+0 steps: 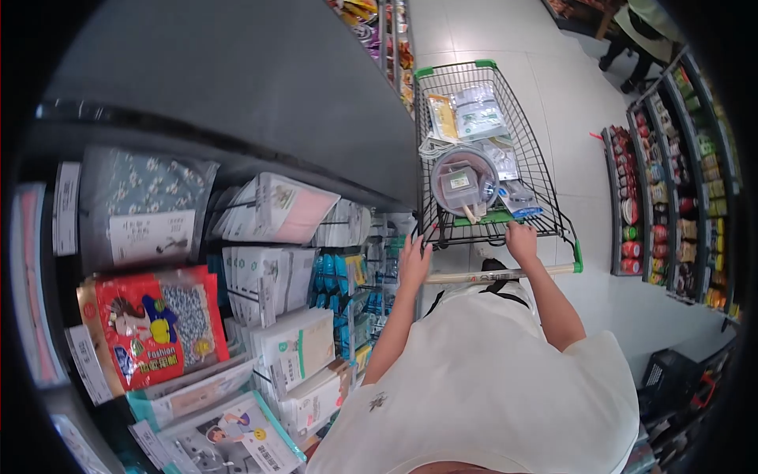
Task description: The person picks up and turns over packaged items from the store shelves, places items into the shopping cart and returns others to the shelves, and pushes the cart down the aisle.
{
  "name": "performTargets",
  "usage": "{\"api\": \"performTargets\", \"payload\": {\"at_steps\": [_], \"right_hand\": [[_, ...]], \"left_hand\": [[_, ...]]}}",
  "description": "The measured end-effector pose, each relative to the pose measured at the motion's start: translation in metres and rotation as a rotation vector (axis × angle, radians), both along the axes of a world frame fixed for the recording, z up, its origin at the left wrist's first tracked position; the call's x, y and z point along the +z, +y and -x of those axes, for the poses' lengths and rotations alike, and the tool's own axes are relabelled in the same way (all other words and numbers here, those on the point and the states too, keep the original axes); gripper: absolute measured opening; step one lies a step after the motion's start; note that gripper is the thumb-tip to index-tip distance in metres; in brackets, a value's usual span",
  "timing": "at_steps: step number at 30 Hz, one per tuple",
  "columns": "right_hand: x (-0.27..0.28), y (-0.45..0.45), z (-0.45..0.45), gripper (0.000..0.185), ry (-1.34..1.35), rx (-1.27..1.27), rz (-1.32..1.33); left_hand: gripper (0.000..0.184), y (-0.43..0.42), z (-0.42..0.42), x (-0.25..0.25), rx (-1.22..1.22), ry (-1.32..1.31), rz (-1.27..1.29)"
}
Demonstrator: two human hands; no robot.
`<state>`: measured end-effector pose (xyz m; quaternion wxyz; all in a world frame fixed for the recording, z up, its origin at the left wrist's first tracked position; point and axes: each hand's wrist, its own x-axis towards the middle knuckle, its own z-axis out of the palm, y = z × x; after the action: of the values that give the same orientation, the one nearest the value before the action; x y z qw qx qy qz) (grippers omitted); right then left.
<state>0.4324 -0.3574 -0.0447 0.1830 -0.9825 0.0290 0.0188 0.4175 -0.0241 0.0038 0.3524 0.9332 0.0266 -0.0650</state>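
A black wire shopping cart [537, 170] with green corner pieces stands ahead of me, its pale handle bar [545, 271] close to my waist. My left hand [414, 259] is at the cart's rear left corner, beside the shelf, with its fingers stretched out and somewhat apart. Curled over the rear rim of the basket, my right hand [521, 242] is closed on the cart's frame. Inside the cart are a round clear tub [439, 192] with smaller items in it, a yellow packet [443, 118], white plastic-wrapped packages [478, 110] and a blue-edged pack [525, 212].
To the left, a tall shelf unit [237, 87] holds hanging packs, including a red package [150, 328] and a floral fabric pack [150, 193]. Shelves of jars and packets [655, 182] line the right. Another person [643, 35] stands at the far right on the tiled floor [545, 47].
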Motion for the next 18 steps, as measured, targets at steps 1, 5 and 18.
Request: {"api": "performTargets", "payload": {"at_steps": [1, 5, 18], "right_hand": [[0.005, -0.001, -0.001, 0.012, 0.035, 0.025, -0.004], [0.004, -0.011, -0.002, 0.015, 0.051, 0.029, -0.122], [-0.018, -0.023, -0.071, 0.026, 0.301, -0.146, -0.535]], "left_hand": [[0.049, -0.006, -0.004, 0.005, -0.012, 0.026, -0.151], [0.048, -0.007, -0.016, -0.003, 0.026, 0.069, -0.244], [0.054, -0.018, -0.035, 0.011, 0.045, 0.223, -0.316]]}}
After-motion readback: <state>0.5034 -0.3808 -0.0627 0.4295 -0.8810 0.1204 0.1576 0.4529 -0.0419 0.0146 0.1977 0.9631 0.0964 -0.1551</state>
